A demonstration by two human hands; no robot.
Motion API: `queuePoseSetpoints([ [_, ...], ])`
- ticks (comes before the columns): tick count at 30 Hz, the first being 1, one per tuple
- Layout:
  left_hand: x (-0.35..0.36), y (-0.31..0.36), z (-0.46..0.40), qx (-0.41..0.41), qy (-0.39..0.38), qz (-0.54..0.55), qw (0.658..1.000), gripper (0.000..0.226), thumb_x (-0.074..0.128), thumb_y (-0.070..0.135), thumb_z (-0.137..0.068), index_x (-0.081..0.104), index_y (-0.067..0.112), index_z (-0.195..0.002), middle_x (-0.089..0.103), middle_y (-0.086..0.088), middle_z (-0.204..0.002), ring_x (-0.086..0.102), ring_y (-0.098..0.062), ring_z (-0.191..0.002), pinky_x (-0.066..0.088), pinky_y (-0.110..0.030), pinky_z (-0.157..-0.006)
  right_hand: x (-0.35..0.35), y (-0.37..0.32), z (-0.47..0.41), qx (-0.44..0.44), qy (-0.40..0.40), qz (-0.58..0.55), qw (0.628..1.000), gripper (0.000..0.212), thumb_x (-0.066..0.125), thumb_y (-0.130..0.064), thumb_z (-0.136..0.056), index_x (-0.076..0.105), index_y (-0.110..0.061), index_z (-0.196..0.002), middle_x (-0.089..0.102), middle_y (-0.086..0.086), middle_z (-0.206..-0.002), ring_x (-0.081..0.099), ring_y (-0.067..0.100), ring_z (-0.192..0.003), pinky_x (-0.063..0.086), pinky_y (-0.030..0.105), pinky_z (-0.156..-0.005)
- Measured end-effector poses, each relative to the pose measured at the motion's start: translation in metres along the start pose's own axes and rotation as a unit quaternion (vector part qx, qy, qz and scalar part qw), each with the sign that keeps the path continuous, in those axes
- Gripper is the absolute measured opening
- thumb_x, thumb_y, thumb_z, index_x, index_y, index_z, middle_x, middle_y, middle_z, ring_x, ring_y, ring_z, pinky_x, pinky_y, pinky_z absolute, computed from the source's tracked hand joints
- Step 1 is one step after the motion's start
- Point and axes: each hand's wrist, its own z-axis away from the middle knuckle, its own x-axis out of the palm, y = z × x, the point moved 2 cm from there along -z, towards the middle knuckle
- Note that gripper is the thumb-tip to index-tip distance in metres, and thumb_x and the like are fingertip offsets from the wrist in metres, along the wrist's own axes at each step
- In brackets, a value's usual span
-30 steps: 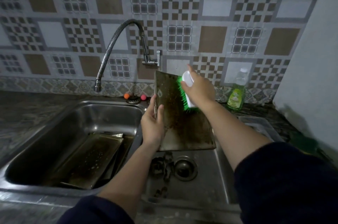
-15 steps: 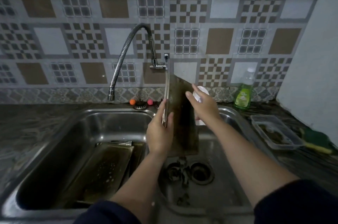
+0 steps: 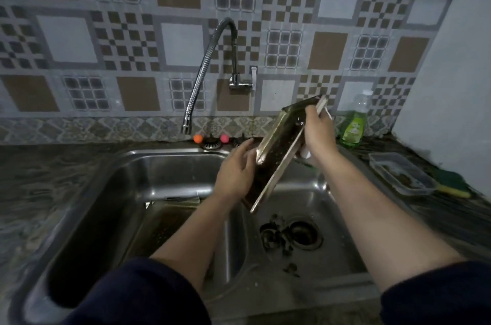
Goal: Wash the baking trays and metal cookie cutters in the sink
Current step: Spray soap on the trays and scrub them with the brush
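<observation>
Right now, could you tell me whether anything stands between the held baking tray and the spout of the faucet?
Nothing visible does. The baking tray is held tilted over the right basin by both hands; the faucet spout hangs to its left over the left basin, open air between.

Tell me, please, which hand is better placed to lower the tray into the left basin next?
Probably left: the left hand supports the tray on the left basin's side; the right hand grips its far edge.
</observation>
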Motion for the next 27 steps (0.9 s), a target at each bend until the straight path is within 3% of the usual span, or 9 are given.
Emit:
queuePoseSetpoints([
  [2,-0.014,-0.025,-0.003,-0.064,-0.031,-0.064,0.995,0.047,0.038,0.041,-0.099,0.04,0.026,-0.143,0.047,-0.008,-0.143,0.043,-0.027,-0.132,0.036,-0.039,-0.108,0.008,0.007,0.011,0.057,-0.029,-0.079,0.995,0.023,0.036,-0.031,-0.099,0.052,-0.015,-0.098,0.055,0.003,-0.078,0.055,0.015,-0.066,0.044,0.023,-0.051],
  [4,-0.031,-0.04,0.002,-0.125,-0.062,-0.075,0.987,0.053,0.034,0.046,-0.099,0.027,0.03,-0.149,0.042,-0.009,-0.147,0.038,-0.029,-0.136,0.032,-0.037,-0.107,0.017,0.017,0.021,0.086,-0.06,-0.077,0.992,0.029,0.034,-0.036,-0.099,0.052,-0.018,-0.086,0.053,0.002,-0.072,0.053,0.015,-0.064,0.042,0.025,-0.054],
  [7,-0.053,-0.053,0.018,-0.166,-0.091,-0.023,0.982,0.057,0.034,0.048,-0.1,0.011,0.038,-0.151,0.048,-0.009,-0.143,0.045,-0.028,-0.131,0.033,-0.028,-0.098,0.035,0.034,0.036,0.109,-0.085,-0.081,0.987,0.033,0.034,-0.038,-0.098,0.056,-0.016,-0.085,0.056,0.004,-0.073,0.054,0.017,-0.069,0.044,0.029,-0.062],
  [11,-0.075,-0.07,0.039,-0.177,-0.098,0.034,0.979,0.059,0.042,0.042,-0.099,0.013,0.04,-0.151,0.043,-0.001,-0.147,0.04,-0.022,-0.135,0.028,-0.021,-0.096,0.068,0.049,0.046,0.111,-0.096,-0.082,0.986,0.03,0.039,-0.034,-0.097,0.062,-0.016,-0.089,0.062,0.004,-0.084,0.058,0.02,-0.083,0.045,0.034,-0.076],
  [14,-0.094,-0.086,0.051,-0.18,-0.064,0.032,0.981,0.058,0.043,0.035,-0.1,0.015,0.037,-0.151,0.041,0.0,-0.149,0.038,-0.021,-0.136,0.028,-0.028,-0.104,0.094,0.057,0.05,0.104,-0.111,-0.007,0.988,0.037,0.04,-0.039,-0.099,0.059,-0.017,-0.121,0.06,0.002,-0.111,0.055,0.022,-0.109,0.04,0.036,-0.096],
  [17,-0.116,-0.112,0.062,-0.23,-0.046,0.03,0.972,0.059,0.043,0.036,-0.1,0.014,0.039,-0.151,0.04,-0.002,-0.148,0.038,-0.024,-0.135,0.029,-0.039,-0.108,0.108,0.061,0.049,0.04,-0.107,0.174,0.978,0.062,0.044,-0.051,-0.095,0.023,-0.031,-0.151,0.039,-0.002,-0.15,0.041,0.025,-0.132,0.034,0.038,-0.104],
  [21,-0.14,-0.146,0.082,-0.322,-0.029,0.002,0.946,0.063,0.045,0.042,-0.097,0.008,0.046,-0.149,0.044,-0.003,-0.144,0.044,-0.028,-0.129,0.033,-0.049,-0.106,0.11,0.065,0.048,-0.026,-0.099,0.349,0.932,0.078,0.064,-0.036,-0.087,0.019,-0.038,-0.151,0.051,0.002,-0.142,0.049,0.032,-0.125,0.043,0.036,-0.093],
  [27,-0.139,-0.188,0.097,-0.401,-0.053,-0.077,0.911,0.072,0.047,0.043,-0.096,-0.002,0.045,-0.149,0.053,-0.007,-0.132,0.055,-0.027,-0.111,0.045,-0.046,-0.096,0.125,0.086,0.056,-0.078,-0.156,0.407,0.897,0.078,0.067,-0.033,-0.084,0.022,-0.045,-0.147,0.06,0.005,-0.131,0.056,0.032,-0.117,0.047,0.036,-0.087],
])
